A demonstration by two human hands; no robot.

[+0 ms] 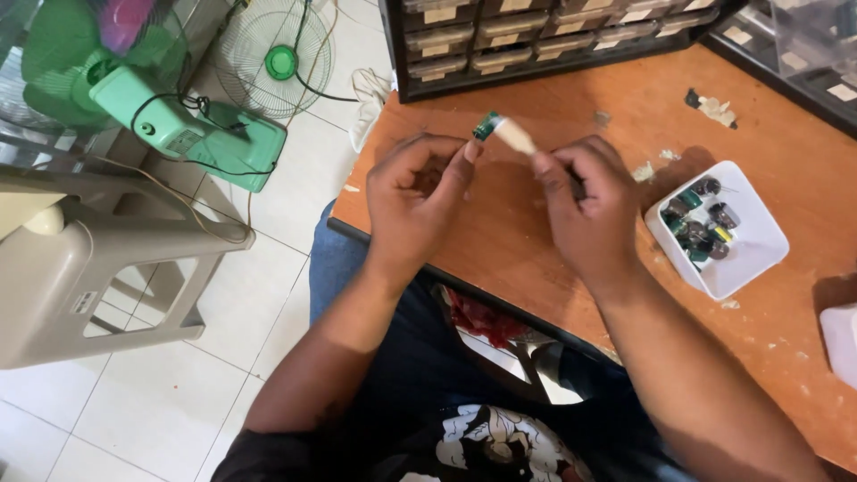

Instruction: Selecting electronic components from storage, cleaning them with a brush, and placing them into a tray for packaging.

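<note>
The left hand [415, 201] pinches a small green capacitor [486, 126] at its fingertips. The right hand [585, 205] has its fingers closed on a cream brush [516, 137] whose tip touches the capacitor: a cleaning step, apparently. Just right of the fingers, a white tray [759, 241] of similar capacitors sits on the orange worktop [553, 259]. Beyond them stand drawer cabinets [536, 40].

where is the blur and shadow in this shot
Head view: even light, soft shadows beside the white tray and under both hands; left hand, right hand and the small green part slightly motion-soft; the green fan bends at the wide-angle edge.
</note>
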